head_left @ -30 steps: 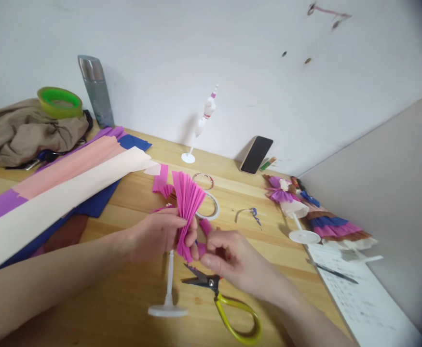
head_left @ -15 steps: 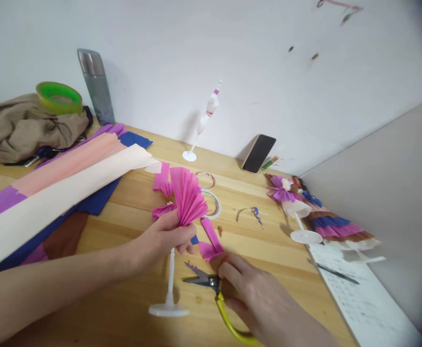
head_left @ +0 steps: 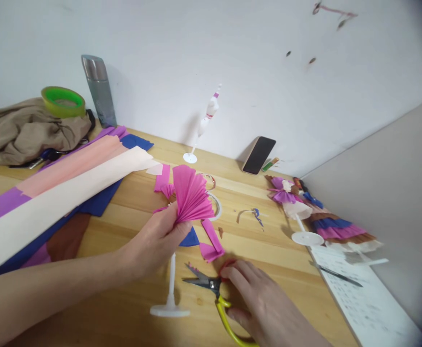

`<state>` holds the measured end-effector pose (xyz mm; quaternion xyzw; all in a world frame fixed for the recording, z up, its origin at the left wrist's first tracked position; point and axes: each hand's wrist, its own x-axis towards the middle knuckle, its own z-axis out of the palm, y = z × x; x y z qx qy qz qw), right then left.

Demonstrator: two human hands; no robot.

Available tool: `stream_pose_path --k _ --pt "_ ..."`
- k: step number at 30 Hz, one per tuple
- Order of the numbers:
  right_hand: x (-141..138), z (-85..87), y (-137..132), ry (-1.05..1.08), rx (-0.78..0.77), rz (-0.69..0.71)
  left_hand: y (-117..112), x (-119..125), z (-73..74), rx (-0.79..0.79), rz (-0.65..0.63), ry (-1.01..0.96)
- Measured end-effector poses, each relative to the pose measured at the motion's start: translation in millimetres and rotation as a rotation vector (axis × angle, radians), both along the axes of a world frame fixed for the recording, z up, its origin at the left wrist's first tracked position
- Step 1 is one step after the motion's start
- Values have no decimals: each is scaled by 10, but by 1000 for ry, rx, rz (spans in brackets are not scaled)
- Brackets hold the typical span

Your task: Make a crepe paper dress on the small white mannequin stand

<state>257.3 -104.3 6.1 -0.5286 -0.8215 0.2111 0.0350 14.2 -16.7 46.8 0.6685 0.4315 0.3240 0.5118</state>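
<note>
My left hand (head_left: 160, 236) pinches a pleated fan of pink crepe paper (head_left: 192, 195) at its gathered base. Behind and below this hand rises a white stand (head_left: 170, 289) with a flat round foot; its upper part is hidden. My right hand (head_left: 257, 294) has its fingers curled on the handles of a pair of scissors (head_left: 212, 284), whose blades are parted and point left at the table. Small pink bits cling to the upper blade. Just above the scissors lies a folded pink paper strip (head_left: 212, 241), with a blue paper piece (head_left: 189, 237) beside it.
Long crepe paper strips (head_left: 69, 185) spread across the left. At the back stand a bottle (head_left: 100, 91), a white doll-like form (head_left: 207, 115) and a phone (head_left: 259, 155). A tape roll (head_left: 217, 207) lies mid-table. Paper-dressed figures (head_left: 335, 224) and a written sheet (head_left: 362, 299) occupy the right.
The pink fan has shifted slightly right and spread a little wider. More of the blue piece shows beneath it. My right hand's fingers have shifted slightly, uncovering a red part of the scissors' handle.
</note>
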Motion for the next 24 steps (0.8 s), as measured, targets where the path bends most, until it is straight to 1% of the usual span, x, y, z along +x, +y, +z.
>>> stream_pose_path --k 3,6,7,10,11,12,14,16,20,22,24 --pt "18 3 -21 99 11 17 62 -22 -32 -14 28 51" --pt "95 7 -3 279 -72 -61 141 -35 -69 -10 61 52" --pt "139 -1 16 375 -116 -93 162 -36 -79 -7 72 52" --pt "282 -52 104 768 -168 -198 188 -36 -95 7 66 63" --pt "315 -67 141 894 -176 -203 184 -35 -94 14 50 72" --pt "333 -74 181 974 -185 -208 174 -33 -90 22 32 85" --pt "312 -55 265 984 -210 -186 148 -28 -77 45 4 118" --pt "219 5 351 944 -169 -133 123 -21 -61 74 -14 162" --pt "-53 150 492 840 -12 -47 86 -4 -61 120 -62 229" --pt "-157 193 527 803 78 -57 69 2 -90 142 -83 233" --pt "-220 211 536 784 129 -71 50 8 -131 172 -87 237"
